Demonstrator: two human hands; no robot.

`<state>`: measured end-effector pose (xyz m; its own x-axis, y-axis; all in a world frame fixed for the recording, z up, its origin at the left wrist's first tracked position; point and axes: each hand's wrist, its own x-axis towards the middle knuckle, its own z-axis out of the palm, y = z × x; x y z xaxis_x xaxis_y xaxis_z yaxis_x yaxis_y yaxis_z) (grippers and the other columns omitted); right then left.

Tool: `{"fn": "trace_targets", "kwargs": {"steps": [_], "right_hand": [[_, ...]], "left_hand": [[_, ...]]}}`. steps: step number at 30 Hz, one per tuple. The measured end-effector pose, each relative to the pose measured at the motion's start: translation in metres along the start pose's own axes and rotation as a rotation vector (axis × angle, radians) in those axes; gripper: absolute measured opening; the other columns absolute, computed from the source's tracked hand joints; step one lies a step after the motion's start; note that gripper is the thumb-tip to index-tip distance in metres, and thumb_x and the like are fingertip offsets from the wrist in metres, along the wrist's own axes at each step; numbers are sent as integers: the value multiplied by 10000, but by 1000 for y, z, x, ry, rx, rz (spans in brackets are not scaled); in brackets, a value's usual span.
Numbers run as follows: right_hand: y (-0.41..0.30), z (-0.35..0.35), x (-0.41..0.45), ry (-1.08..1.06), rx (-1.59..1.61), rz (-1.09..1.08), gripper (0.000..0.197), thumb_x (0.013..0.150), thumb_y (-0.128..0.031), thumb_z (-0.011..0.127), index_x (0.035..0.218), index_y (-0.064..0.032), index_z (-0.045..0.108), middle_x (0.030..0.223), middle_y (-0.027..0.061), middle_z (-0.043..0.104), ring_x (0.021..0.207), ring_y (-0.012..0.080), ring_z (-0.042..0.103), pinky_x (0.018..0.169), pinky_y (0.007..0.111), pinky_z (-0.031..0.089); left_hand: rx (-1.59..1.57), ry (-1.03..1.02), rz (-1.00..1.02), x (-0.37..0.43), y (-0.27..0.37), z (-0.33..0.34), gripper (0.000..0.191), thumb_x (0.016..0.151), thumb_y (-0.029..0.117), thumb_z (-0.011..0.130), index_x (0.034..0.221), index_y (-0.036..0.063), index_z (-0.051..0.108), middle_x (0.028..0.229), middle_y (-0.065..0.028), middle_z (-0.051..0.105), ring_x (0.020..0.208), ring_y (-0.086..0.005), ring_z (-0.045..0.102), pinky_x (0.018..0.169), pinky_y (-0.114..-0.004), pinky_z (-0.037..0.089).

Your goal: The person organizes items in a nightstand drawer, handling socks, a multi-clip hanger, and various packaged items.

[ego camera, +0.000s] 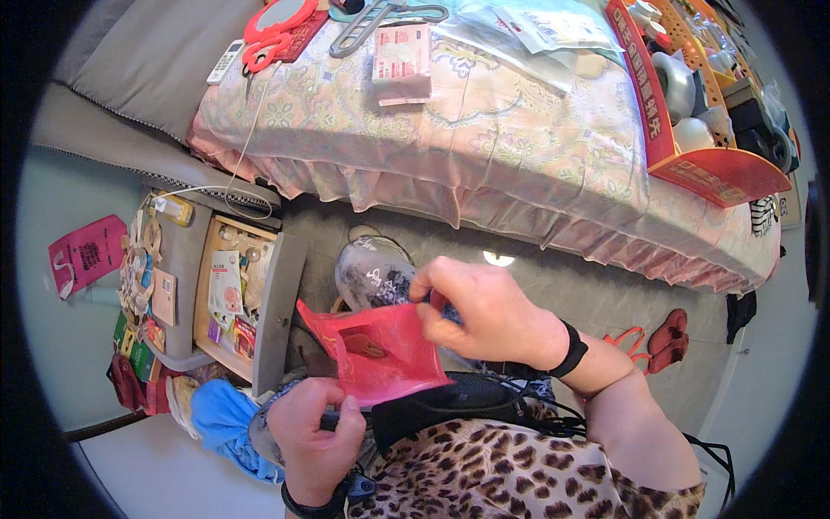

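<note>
Above my lap, a red plastic pouch (389, 353) with its mouth spread hangs between both hands. My left hand (318, 425) pinches its lower left edge between thumb and finger. At the upper right corner, my right hand (483, 314) grips the pouch with curled fingers. Something dark shows in the pouch's middle; whether it is print or contents I cannot tell. Left of the pouch, an open drawer (249, 373) holds packets and small bottles, among them a white sachet (225, 282).
Ahead is a bed with a ruffled patterned cover (551, 130), bearing a pink-and-white packet (402, 65), red-handled scissors (262, 55), a red mirror (279, 16) and a red box tray (648, 97). A white cable (249, 139) hangs over its edge. Red slippers (668, 340) lie right.
</note>
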<state>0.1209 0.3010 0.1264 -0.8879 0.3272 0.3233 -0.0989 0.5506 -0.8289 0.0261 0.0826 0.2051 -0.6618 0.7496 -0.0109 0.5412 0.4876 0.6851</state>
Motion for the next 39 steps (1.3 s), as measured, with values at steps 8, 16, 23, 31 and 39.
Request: {"fn": "trace_targets", "kwargs": {"steps": [8, 16, 23, 31, 39], "right_hand": [[0, -2, 1, -283, 62, 120, 176, 830, -135, 580, 979, -44, 594, 782, 206, 640, 729, 405, 640, 623, 468, 512], [50, -9, 43, -568, 807, 448, 137, 926, -99, 593, 1025, -20, 645, 902, -44, 672, 757, 37, 601, 673, 230, 491], [94, -1, 55, -221, 1122, 778, 392, 1021, -373, 481, 1142, -22, 608, 1092, 57, 682, 963, 120, 663, 801, 266, 550], [87, 15, 11, -149, 1003, 702, 329, 1004, -389, 516, 1150, -102, 580, 1081, 50, 665, 949, 168, 649, 766, 303, 544], [66, 33, 29, -24, 746, 619, 167, 978, -295, 586, 969, -134, 631, 871, -59, 630, 782, 51, 584, 650, 241, 491]], "left_hand": [[-59, 54, -120, -10, -2, 6, 102, 795, 65, 632, 727, 11, 579, 695, -68, 626, 665, -180, 604, 649, -293, 462], [-427, -233, 117, 79, -94, 25, 631, 834, 101, 711, 1397, 35, 435, 1387, -132, 510, 1301, -213, 471, 1106, -369, 344], [-1077, -180, -231, 95, -149, 82, 179, 908, 38, 639, 1074, 25, 574, 1060, -84, 682, 944, -145, 655, 853, -301, 527], [-1241, 73, -227, 68, -156, 88, 196, 920, 37, 622, 1101, 18, 550, 1123, -105, 657, 1006, -167, 644, 896, -328, 522], [-1324, 111, -185, 44, -144, 72, 264, 926, 33, 615, 1181, 19, 547, 1147, -88, 653, 1036, -163, 638, 922, -324, 511]]}}
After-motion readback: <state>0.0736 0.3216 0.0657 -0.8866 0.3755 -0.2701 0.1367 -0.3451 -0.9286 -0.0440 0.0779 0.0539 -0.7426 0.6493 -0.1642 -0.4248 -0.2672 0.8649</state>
